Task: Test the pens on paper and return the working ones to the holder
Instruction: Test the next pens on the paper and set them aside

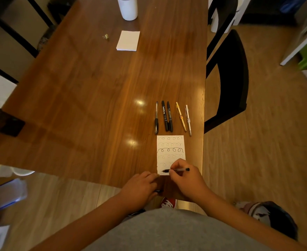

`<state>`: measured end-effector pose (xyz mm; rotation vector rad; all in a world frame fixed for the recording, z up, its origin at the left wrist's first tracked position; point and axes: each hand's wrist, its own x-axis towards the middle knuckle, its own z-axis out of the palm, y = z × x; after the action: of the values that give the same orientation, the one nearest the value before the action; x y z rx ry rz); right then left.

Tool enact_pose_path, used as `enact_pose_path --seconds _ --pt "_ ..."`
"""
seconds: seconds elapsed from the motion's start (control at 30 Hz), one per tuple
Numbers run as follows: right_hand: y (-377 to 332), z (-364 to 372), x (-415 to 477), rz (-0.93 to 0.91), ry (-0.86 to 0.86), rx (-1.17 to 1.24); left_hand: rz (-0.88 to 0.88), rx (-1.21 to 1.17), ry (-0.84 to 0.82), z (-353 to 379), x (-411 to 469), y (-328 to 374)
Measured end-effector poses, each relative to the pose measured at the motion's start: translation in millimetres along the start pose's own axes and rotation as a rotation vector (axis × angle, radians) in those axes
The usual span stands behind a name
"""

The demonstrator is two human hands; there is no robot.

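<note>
A white paper (170, 144) with several rows of scribbled loops lies near the table's front right edge. My right hand (186, 178) grips a clear pen with a black cap end (178, 170), its tip on the paper's lower left part. My left hand (140, 189) rests with its fingertips pressing the paper's bottom left corner; a small black thing (158, 191), perhaps a cap, shows under it. Beyond the paper several pens lie side by side: a black-grip pen (156, 117), two black markers (167, 115), a yellow pen (180, 116) and a white pen (188, 120). A white cylindrical holder (127, 8) stands at the far edge.
A white notepad (128, 40) and a small metal clip (105, 37) lie on the far part of the wooden table (85, 91). Black chairs (228, 75) stand along the right side. A dark object (4, 122) sits at the left edge.
</note>
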<state>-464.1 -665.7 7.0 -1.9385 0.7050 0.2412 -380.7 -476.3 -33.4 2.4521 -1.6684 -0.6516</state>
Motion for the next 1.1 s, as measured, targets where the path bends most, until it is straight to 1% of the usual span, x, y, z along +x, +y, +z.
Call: enact_pose_path --seconds 0.3,0.47,0.57,0.9,1.1 --pt "1.6 6.9 5.4 -0.022 -0.047 -0.104 -0.008 -0.004 0.001 2.5 -0.5 1.7" --pt "1.8 7.7 7.0 -0.030 -0.008 -0.123 0.008 0.015 0.041 5.9 -0.3 1.5" --pt "3.0 6.5 6.6 -0.028 0.013 -0.141 0.047 0.071 0.059 8.5 4.1 1.1" --pt "13.1 -3.4 0.8 -0.017 0.067 -0.112 0.040 0.036 0.017 -5.3 14.6 4.9" --pt "17.9 -3.5 -2.6 -0.004 0.045 -0.111 0.037 0.036 -0.003 -6.1 15.1 7.1"
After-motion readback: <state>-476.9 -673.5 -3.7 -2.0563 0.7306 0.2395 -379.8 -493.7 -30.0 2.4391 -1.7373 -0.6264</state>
